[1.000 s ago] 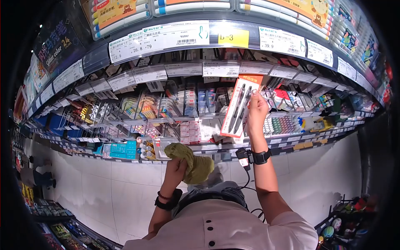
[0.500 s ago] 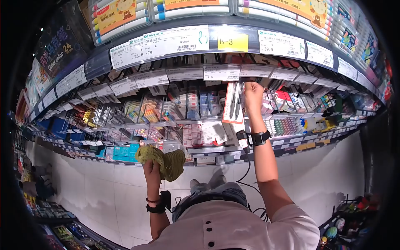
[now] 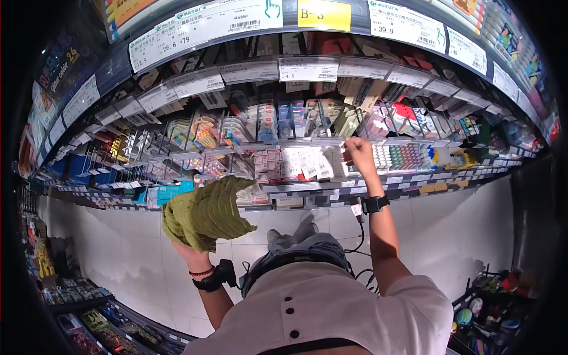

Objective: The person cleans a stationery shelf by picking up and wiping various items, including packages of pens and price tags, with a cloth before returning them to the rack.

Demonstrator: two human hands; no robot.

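A crumpled green cloth (image 3: 207,214) is held up by my left hand (image 3: 190,254), which is mostly beneath it at the left, in front of the shelves. My right hand (image 3: 359,155) is at the lower shelf, its fingers curled beside white packets with barcodes (image 3: 316,164). Whether something small is between those fingers cannot be made out. Red-and-white small boxes (image 3: 267,165) stand left of the white packets. Above my right hand, pale packets (image 3: 349,121) sit in a divided compartment.
Tiered shelf edges with price labels (image 3: 308,68) and a yellow B-3 tag (image 3: 324,14) curve across the front. A black cable (image 3: 362,236) hangs by my right forearm. More stocked shelves (image 3: 106,313) stand at the lower left, with goods (image 3: 467,316) at the lower right.
My right hand has moved down from the hanging rail to the lower shelf, and the pen package beside it is no longer seen. My left hand has moved left, with the cloth more spread out.
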